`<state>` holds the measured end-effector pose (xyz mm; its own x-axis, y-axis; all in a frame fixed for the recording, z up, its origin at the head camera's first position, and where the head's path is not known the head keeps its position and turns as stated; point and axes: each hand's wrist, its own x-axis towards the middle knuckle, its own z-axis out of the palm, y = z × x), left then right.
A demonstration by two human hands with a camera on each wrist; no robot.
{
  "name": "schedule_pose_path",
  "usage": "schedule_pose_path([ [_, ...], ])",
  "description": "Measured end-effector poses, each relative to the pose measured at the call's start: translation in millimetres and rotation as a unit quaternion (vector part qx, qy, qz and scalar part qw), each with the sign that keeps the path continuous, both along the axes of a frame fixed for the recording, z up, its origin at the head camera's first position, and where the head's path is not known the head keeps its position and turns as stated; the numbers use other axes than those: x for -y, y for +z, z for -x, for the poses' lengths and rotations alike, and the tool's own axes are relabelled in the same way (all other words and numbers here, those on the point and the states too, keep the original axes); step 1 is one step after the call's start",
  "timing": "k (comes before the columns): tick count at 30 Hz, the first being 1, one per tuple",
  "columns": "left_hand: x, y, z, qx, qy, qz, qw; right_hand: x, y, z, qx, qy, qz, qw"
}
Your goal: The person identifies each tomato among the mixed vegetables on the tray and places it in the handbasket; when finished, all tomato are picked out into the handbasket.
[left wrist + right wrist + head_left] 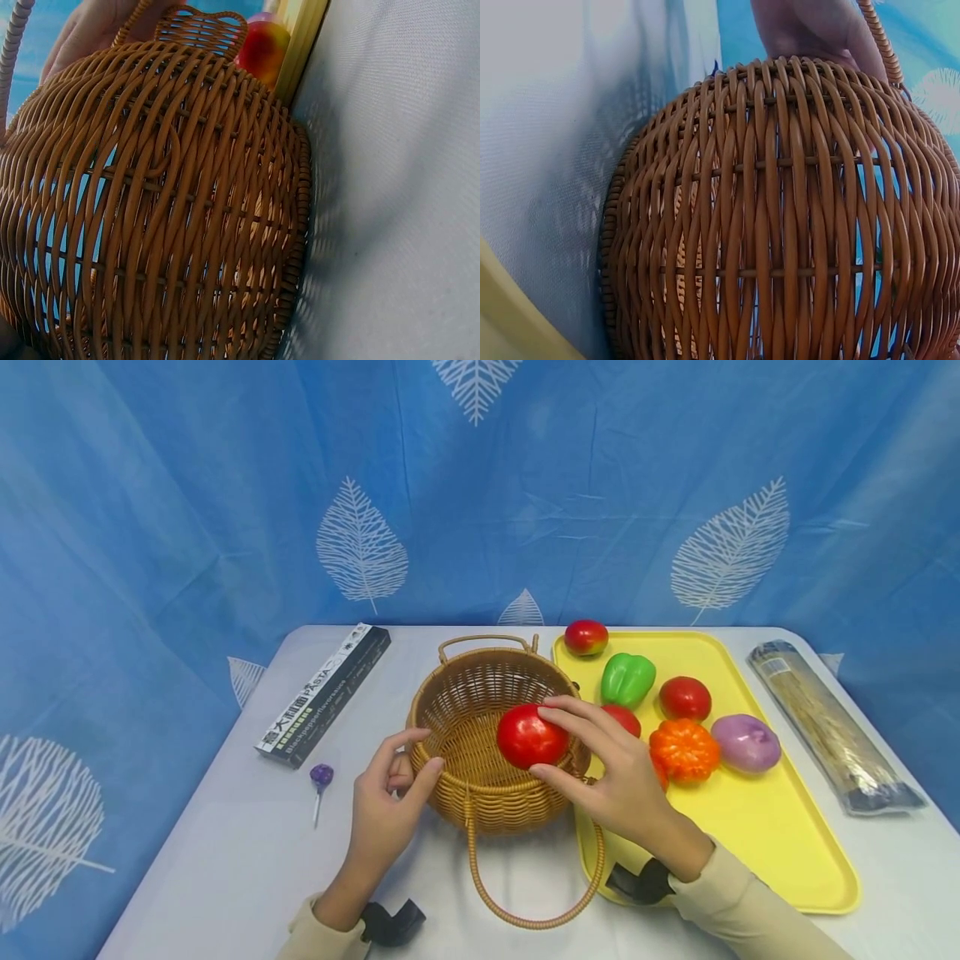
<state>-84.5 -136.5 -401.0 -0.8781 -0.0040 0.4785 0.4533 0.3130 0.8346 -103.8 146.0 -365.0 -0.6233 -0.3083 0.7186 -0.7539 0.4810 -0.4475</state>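
My right hand (611, 764) holds a glossy red tomato (531, 737) between thumb and fingers, above the mouth of a round wicker basket (491, 806). At the basket's left rim, my left hand (386, 806) grips the edge, its thumb and index tips over the rim and other fingers curled outside. The basket has one handle (536, 924) folded down toward me and another at the back. In both wrist views, woven basket wall (172, 202) (780, 210) fills much of the picture and hides the tomato.
Right of the basket, a yellow tray (765, 852) bears a green bell pepper (627, 680), an orange pumpkin (684, 750), a purple onion-like piece (746, 744) and several red pieces. A noodle packet (832, 727) lies far right; a pasta box (326, 693) and purple lollipop (322, 775) lie left.
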Motion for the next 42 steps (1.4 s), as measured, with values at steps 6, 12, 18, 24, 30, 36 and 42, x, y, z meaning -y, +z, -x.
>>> schedule_pose_path([
  [6,0.0,-1.5,0.8,-0.004,0.000,-0.002,1.0000,-1.5,-1.3,-1.3,0.032,-0.004,-0.006,0.9995],
  [12,0.0,-1.7,0.8,-0.002,0.003,0.001,1.0000,-1.7,-1.5,-1.9,0.049,-0.011,-0.011,0.9987],
  [18,0.5,-1.1,0.7,0.004,0.005,0.004,1.0000,-1.4,-0.7,-2.9,0.057,-0.013,-0.016,0.9981],
  [24,0.5,-0.5,0.4,0.008,0.003,0.004,1.0000,-1.6,-1.7,-3.4,0.061,-0.017,-0.018,0.9978],
  [30,0.3,-0.9,0.0,0.007,0.002,0.002,1.0000,-1.9,-3.4,-3.3,0.054,-0.010,-0.017,0.9984],
  [36,-1.6,-0.8,0.1,-0.013,0.000,-0.009,0.9999,0.4,-5.6,-1.5,0.018,0.024,0.001,0.9996],
  [42,-1.5,-0.2,-1.4,-0.012,0.003,-0.005,0.9999,1.1,-5.8,-1.8,0.011,0.034,0.017,0.9992],
])
